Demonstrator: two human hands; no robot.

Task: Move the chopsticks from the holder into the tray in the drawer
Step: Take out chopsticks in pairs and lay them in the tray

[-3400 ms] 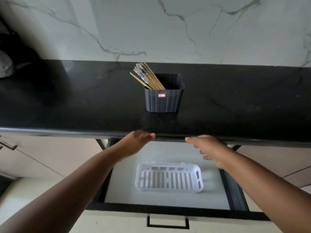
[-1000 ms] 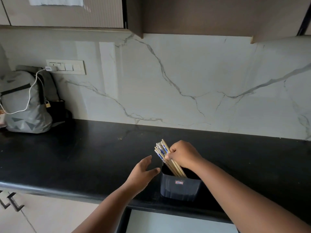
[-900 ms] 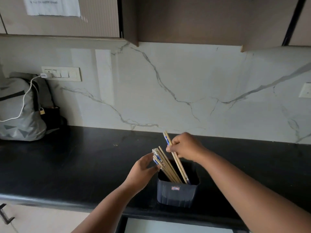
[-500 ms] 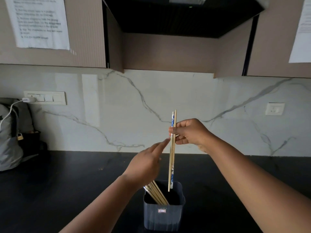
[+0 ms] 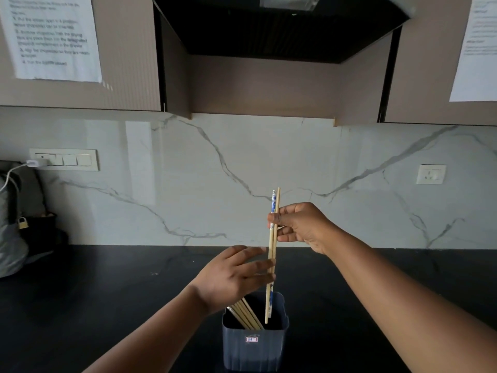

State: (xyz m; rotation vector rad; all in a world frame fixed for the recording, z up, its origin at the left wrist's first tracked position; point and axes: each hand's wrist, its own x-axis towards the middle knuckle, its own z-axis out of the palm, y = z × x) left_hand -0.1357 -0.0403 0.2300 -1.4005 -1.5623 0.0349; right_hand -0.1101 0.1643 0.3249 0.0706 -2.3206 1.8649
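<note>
My right hand [image 5: 301, 227] pinches a pair of chopsticks [image 5: 272, 246] near their upper ends and holds them upright, their lower tips hanging just above the open top of the dark holder [image 5: 255, 343]. One stick is plain wood, the other has blue and white ends. My left hand [image 5: 232, 278] hovers over the holder with straight fingers whose tips touch the pair's middle. Several more chopsticks [image 5: 246, 314] lean to the left inside the holder, partly hidden by my left hand. The drawer and its tray are out of view.
The holder stands on a black countertop [image 5: 107, 292] against a marble backsplash. A grey backpack [image 5: 10, 227] with a charging cable sits at the far left. Wall cabinets with taped paper sheets [image 5: 53, 36] and a dark hood hang overhead.
My right hand drew two chopsticks up out of the holder. My left hand left the holder's side and rose to touch the lifted pair. The view tilted up from the drawer.
</note>
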